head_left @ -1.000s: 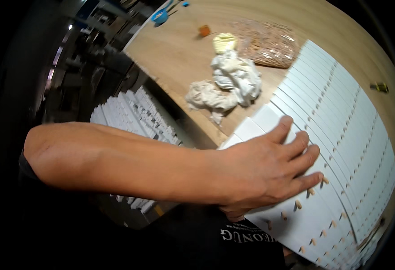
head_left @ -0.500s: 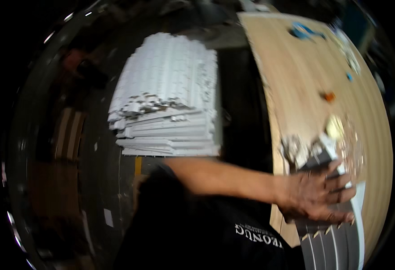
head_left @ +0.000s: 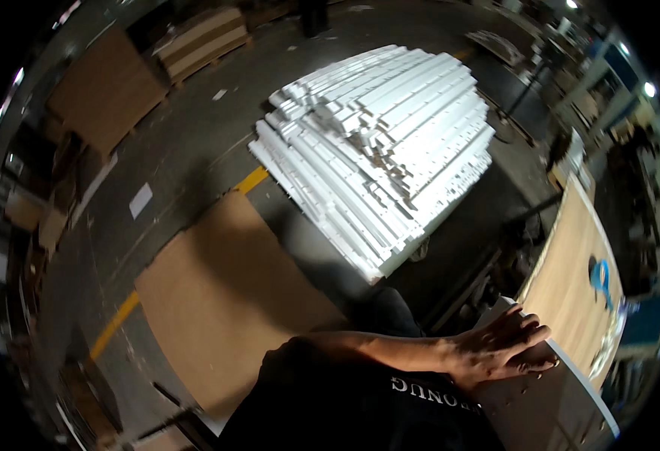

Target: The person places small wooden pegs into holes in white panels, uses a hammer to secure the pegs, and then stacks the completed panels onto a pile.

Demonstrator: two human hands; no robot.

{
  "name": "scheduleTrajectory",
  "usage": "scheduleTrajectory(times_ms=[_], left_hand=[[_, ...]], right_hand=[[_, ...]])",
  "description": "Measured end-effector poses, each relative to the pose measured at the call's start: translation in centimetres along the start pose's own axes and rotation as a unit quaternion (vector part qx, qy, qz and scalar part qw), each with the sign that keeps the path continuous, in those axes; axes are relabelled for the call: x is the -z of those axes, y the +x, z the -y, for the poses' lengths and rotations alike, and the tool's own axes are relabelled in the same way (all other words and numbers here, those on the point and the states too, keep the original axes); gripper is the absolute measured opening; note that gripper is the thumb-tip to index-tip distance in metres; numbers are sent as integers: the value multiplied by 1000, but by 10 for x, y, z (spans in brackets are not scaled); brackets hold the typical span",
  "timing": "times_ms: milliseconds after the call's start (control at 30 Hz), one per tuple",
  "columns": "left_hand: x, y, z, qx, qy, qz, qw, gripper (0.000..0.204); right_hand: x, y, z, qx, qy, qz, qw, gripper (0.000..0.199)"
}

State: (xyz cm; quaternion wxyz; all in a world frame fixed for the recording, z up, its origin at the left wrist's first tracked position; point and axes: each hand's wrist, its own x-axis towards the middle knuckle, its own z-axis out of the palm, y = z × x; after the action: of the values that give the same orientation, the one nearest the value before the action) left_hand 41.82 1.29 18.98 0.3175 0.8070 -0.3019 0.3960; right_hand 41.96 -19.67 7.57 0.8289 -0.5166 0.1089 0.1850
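While the head is turning toward the floor stack of white slotted panels (head_left: 379, 143) | left hand (head_left: 499, 349) is lying flat, fingers spread, on white panel (head_left: 548, 406) at wooden bench (head_left: 570, 255) edge; right hand is sitting out of view | risk: unwatched panel is liable to slide off.

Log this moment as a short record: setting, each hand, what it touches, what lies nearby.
setting: workshop floor seen from above, wooden table at right
left hand: not in view
right hand: laid flat, fingers spread, on a white panel at the table's near end; whether the grip closes on it cannot be told
stack: white slotted panels piled on the floor
floor: brown board lying flat, yellow line beside it
table: blue object on top
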Motion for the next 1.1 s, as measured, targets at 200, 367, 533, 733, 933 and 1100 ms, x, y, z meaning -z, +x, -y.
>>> scheduleTrajectory(times_ms=[200,367,533,733,933,1100], left_hand=[[36,13,81,71,6,-31,997,98],[55,16,121,130,48,-105,985,104],[59,2,140,186,82,-153,967,91],[78,-17,181,207,84,-141,964,85],[198,-42,231,220,80,-66,970,85],[271,-132,297,259,114,-78,956,96]], right_hand=[[-65,92,12,-51,-62,73,994,104],[-121,141,21,-82,-109,119,983,103],[-159,172,4,-116,-148,169,968,102],[-214,198,-20,-136,-145,202,959,101],[-317,237,-77,-159,-124,234,951,100],[-442,253,-163,-194,-155,274,929,100]])
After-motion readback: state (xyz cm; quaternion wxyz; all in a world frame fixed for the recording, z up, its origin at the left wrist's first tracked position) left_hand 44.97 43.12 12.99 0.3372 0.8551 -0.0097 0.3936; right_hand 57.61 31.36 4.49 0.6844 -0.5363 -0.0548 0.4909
